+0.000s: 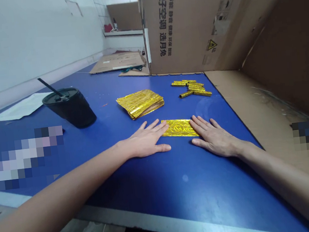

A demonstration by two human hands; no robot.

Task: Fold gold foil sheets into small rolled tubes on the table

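Observation:
A strip of gold foil paper [178, 128] lies flat on the blue table [161, 178]. My left hand [147, 139] rests on its left end with fingers stretched out. On the right end lie the fingertips of my right hand [211, 135], its fingers spread and the thumb held apart. Both palms face down, and part of each end is hidden under the fingers. Just beyond my left hand sits a stack of gold foil sheets [141, 101]. Farther back on the right is a small pile of rolled gold foil tubes [194, 86].
A black cup with a straw [71, 108] stands at the left, with a white paper [16, 107] behind it. A large cardboard box [186, 26] rises along the back and right. Flattened cardboard [117, 61] lies at the far end. A pixelated patch covers something at the left.

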